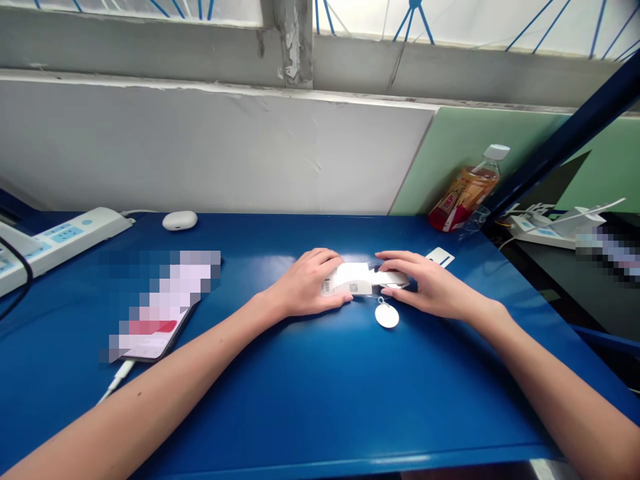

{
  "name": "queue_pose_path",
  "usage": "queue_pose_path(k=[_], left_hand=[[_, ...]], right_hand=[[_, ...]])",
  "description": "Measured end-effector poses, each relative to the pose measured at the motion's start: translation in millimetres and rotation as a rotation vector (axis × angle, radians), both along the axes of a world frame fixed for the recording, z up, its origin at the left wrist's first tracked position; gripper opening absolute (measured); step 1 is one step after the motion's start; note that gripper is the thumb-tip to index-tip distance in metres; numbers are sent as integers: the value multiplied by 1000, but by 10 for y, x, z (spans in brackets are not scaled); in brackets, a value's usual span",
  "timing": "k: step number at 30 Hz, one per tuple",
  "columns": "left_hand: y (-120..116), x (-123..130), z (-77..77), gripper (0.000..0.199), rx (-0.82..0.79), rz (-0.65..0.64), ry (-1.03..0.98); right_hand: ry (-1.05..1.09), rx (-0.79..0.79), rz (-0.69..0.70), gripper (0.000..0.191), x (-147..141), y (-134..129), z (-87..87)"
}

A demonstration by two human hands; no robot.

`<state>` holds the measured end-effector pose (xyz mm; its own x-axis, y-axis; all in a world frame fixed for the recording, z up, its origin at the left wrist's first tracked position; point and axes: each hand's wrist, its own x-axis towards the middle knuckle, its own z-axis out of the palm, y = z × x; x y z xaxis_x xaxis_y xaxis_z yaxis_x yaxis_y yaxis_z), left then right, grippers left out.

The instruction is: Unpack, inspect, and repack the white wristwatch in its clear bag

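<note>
Low over the blue table, my left hand (317, 283) grips the left end of a small clear packet (353, 278) with a white printed label. The label carries a barcode and a square code. At the packet's right end, the fingers of my right hand (420, 283) close around a white strip-like piece (393, 279). Whether this piece is inside the packet or only against it, I cannot tell. A round white tag (387, 315) on a small ring lies just below, between the hands. Behind my right fingers is a white card with a slot (441, 257).
A phone (165, 320) on a white cable lies left of my left forearm. Farther back are a white earbud case (180, 221) and a power strip (70, 240). A drink bottle (465, 193) leans in the back right corner, near a blue slanted post (565, 133).
</note>
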<state>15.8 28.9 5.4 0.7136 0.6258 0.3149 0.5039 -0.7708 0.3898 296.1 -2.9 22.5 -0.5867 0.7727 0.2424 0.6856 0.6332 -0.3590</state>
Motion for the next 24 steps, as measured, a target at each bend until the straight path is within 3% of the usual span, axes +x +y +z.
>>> queue_pose_path(k=[5, 12, 18, 24], left_hand=[[1, 10, -1, 46, -15, 16, -8], [9, 0, -12, 50, -20, 7, -13], [17, -10, -15, 53, -11, -13, -4], [-4, -4, -18, 56, 26, -19, 23]], right_hand=[[-7, 22, -119, 22, 95, 23, 95], [388, -66, -302, 23, -10, -27, 110], [828, -384, -303, 44, -98, -20, -10], [1149, -767, -235, 48, -240, -21, 42]])
